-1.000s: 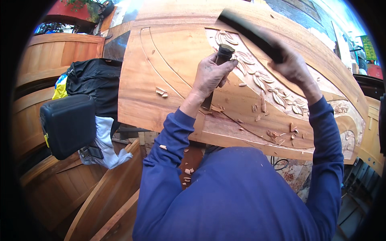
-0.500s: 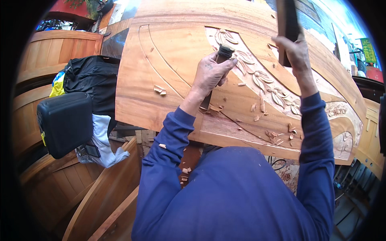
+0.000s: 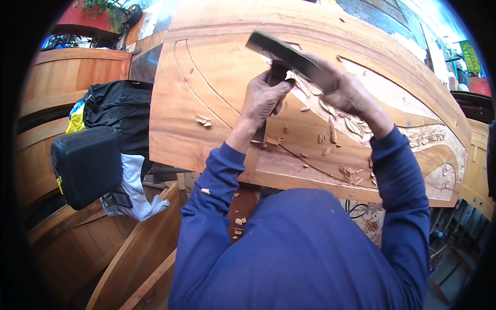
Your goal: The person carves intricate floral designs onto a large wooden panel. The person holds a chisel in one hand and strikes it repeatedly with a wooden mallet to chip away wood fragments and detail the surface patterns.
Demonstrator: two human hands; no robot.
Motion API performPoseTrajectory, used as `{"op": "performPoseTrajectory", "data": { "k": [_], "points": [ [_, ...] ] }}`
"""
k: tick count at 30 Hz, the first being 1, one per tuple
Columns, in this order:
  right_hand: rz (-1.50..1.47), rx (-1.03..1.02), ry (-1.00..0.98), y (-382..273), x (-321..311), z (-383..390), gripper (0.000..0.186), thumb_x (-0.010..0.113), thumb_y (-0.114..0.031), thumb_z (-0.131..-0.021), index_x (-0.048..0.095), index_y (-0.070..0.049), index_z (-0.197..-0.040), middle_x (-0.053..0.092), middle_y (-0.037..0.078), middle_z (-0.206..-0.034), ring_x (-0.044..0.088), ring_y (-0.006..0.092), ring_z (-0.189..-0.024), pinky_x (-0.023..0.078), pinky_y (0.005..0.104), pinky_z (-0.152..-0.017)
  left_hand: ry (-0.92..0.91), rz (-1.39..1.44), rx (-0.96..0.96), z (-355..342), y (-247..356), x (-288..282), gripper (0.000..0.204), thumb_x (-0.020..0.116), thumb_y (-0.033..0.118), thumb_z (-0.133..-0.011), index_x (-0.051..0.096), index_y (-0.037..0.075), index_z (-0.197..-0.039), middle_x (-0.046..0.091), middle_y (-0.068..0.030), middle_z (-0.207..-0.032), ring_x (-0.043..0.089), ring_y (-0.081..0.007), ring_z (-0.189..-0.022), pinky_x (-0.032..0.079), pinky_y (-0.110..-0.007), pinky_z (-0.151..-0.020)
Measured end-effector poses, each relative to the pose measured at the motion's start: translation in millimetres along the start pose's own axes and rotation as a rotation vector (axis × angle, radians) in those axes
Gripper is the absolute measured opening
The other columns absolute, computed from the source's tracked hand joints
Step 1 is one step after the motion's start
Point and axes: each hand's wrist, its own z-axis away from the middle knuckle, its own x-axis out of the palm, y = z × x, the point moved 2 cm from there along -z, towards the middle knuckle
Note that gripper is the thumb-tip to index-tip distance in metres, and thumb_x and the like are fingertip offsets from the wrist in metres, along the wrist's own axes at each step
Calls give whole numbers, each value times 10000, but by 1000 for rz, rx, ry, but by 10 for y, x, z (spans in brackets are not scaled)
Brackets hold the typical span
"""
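Note:
My left hand is wrapped around a chisel, held nearly upright with its dark handle end up. The chisel's blade comes down to the edge of a recess in a wooden panel; the very tip is hard to make out. In my right hand is a dark, flat, bar-shaped striking tool, its far part over the top of the chisel handle. Whether the two touch is unclear. Carved flowers and leaves run along a sunken band of the panel, partly hidden behind my right hand.
Loose wood chips lie over the panel's near right part, with a curled shaving further left. To the left are a black case, black cloth and a white cloth. Other wooden panels stand around.
My right hand has swung the striking tool down and left, from raised at the upper right to over the chisel's top. The left hand keeps its hold on the chisel, nearly in place.

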Motion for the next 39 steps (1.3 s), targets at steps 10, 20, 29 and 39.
{"op": "performPoseTrajectory", "data": {
  "k": [10, 20, 29, 39],
  "points": [
    [151, 107, -51, -21, 9, 18, 937, 732, -63, -801, 377, -336, -1623, 719, 192, -1169, 712, 329, -1066, 577, 444, -936, 32, 5, -6, -57, -107, -45, 234, 817, 223, -932, 677, 48, -997, 557, 45, -623, 468, -31, -451, 355, -221, -400],
    [64, 134, -83, -120, -60, 32, 968, 683, 61, -784, 387, -328, -1620, 708, 182, -1291, 683, 274, -1179, 539, 384, -1021, 63, -46, 22, -15, -50, 2, 231, 806, 235, -941, 665, 53, -952, 559, 41, -603, 465, -38, -436, 346, -229, -397],
    [63, 207, -106, -222, -129, 156, 865, 745, 20, -814, 447, -213, -1592, 694, 129, -1359, 683, 241, -1198, 556, 357, -1032, -40, -4, 28, 234, 125, -113, 210, 782, 207, -950, 648, 49, -917, 555, 21, -603, 486, -50, -448, 378, -227, -400],
    [-407, -24, 430, 287, -238, 600, 928, 860, -77, -839, 383, -165, -1629, 555, 81, -1539, 526, 178, -1403, 422, 354, -1183, 58, 54, 122, 38, 285, 138, 240, 786, 193, -958, 600, 81, -857, 532, 31, -586, 454, -40, -420, 351, -221, -377]
  ]
}}
